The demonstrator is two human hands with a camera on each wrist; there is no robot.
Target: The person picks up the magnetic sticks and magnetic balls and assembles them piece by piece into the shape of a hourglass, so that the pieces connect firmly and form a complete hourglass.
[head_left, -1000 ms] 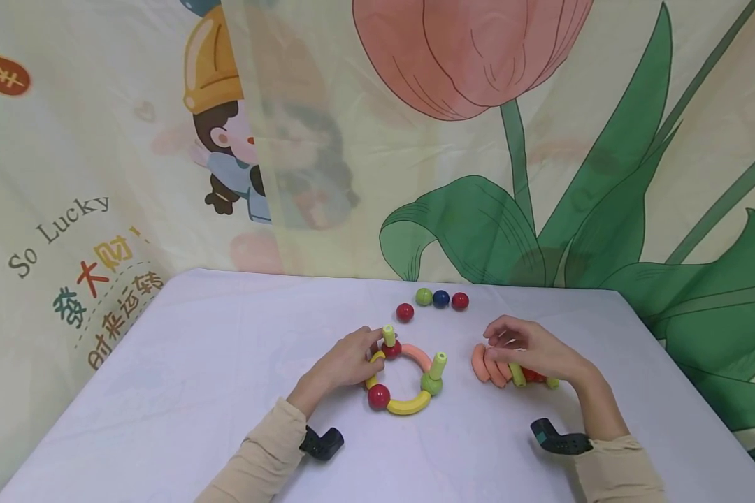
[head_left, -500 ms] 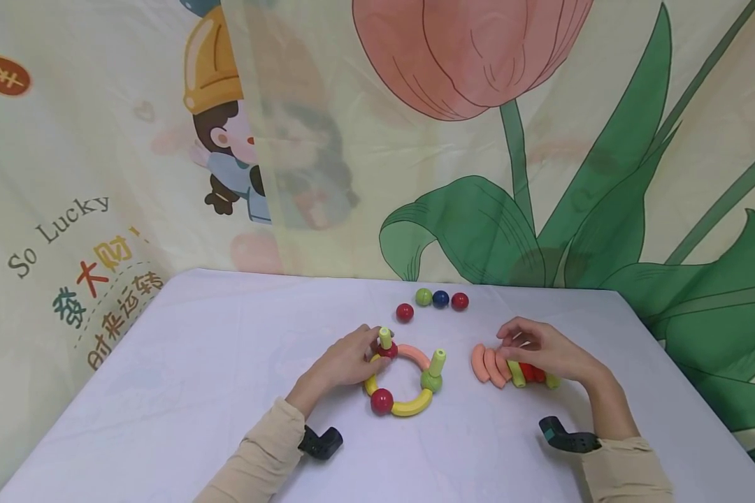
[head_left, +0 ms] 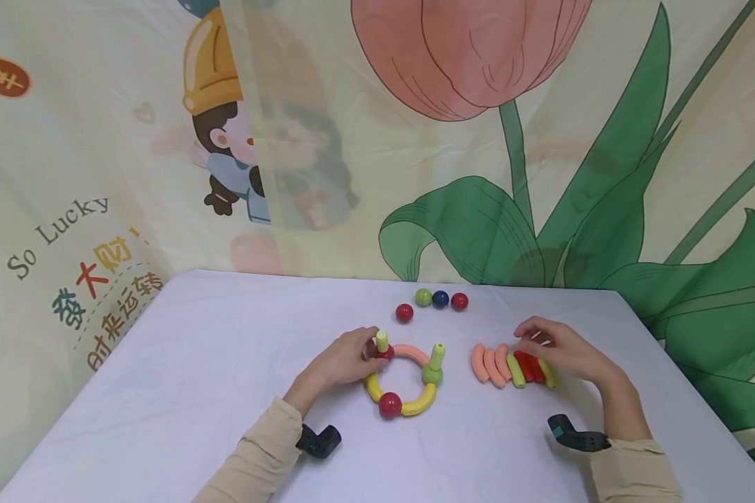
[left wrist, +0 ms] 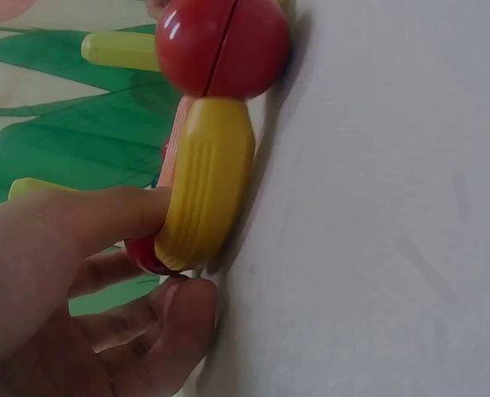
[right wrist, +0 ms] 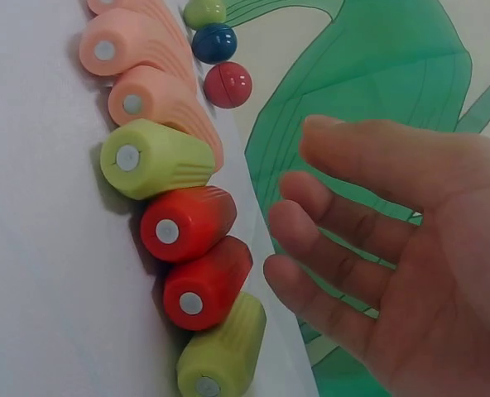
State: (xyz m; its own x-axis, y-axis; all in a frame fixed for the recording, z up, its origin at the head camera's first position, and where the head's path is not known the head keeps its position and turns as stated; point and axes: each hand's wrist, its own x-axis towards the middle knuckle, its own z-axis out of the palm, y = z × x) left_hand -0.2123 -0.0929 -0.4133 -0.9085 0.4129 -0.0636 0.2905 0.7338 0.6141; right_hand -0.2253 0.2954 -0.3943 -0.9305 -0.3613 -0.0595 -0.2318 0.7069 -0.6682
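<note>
A ring of magnetic rods and balls lies on the table in the head view: two yellow curved rods (head_left: 420, 401), a pink curved rod (head_left: 410, 353), a green ball (head_left: 432, 375) and two red balls. Light green rods (head_left: 437, 356) stand up from the green ball and the far red ball (head_left: 385, 353). My left hand (head_left: 346, 360) grips the ring at that far red ball; in the left wrist view, its fingers partly hide the ball beside a yellow rod (left wrist: 205, 182). Above the row of loose rods hovers my right hand (head_left: 563, 349), fingers loosely bent, holding nothing.
Several pink curved rods (head_left: 491, 365), red straight rods (head_left: 528, 367) and light green rods (head_left: 514, 370) lie side by side at the right. Behind the ring sit a red ball (head_left: 405, 313), a green ball (head_left: 423, 297), a blue ball (head_left: 440, 299) and another red ball (head_left: 460, 301).
The ring has turned slightly counterclockwise under my left hand: its near red ball moved right, its far red ball left. My right hand has drawn right, uncovering more of the loose rods.
</note>
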